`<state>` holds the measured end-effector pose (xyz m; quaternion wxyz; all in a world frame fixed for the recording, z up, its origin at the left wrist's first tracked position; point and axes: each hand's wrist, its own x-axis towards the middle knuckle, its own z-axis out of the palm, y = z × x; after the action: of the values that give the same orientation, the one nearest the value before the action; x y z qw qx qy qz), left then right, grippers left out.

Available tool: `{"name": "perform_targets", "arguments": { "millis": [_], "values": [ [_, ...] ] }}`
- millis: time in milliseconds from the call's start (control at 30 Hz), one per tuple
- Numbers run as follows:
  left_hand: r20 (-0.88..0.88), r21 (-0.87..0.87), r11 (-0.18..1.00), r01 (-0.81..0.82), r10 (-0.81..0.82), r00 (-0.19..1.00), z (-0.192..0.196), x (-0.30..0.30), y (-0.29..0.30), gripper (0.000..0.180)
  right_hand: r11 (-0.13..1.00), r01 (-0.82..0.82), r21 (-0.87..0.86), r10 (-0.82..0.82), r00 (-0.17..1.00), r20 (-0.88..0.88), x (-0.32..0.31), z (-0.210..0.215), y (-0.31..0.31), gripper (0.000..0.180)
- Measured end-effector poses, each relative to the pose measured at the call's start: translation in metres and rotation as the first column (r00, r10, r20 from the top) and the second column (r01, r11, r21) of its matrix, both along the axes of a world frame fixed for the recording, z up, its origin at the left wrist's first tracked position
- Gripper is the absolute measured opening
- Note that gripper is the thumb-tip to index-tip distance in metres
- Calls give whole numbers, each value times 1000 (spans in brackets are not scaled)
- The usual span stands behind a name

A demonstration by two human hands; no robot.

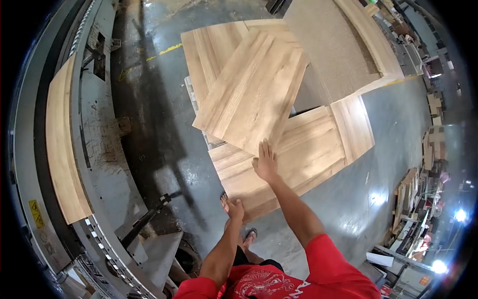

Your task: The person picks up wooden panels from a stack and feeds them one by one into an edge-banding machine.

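Note:
Several wood-grain boards lie in stacks in front of me. A large wood-grain panel (256, 89) rests askew across the far stack (199, 55), its near corner overlapping the near stack's top board (298, 152). My right hand (265, 162) is laid over that corner with fingers stretched out, the palm toward the near board. At the near-left edge of the near stack, my left hand (233, 209) has its thumb at the top and its fingers curled along the side of the board. The undersides of those fingers are partly hidden.
Along the left runs a grey machine (107, 144) with a long wood-grain strip (62, 144) on it. Behind the stacks at right lies a large brown board (328, 45). A metal rod (149, 214) juts out toward me. Stacked boards (406, 194) stand far right.

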<state>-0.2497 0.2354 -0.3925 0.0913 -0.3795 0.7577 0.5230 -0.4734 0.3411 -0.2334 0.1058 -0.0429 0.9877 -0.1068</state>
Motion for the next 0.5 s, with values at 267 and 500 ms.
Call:
{"name": "perform_targets", "arguments": {
  "millis": [267,500],
  "values": [
    [59,349,933,-84,68,996,23,-8,6,53,993,-113,31,111,991,76,1,-25,-37,76],
    [55,644,669,-371,443,895,19,-55,-46,39,991,-131,0,131,990,48,61,-26,-43,74]
  ]
}}
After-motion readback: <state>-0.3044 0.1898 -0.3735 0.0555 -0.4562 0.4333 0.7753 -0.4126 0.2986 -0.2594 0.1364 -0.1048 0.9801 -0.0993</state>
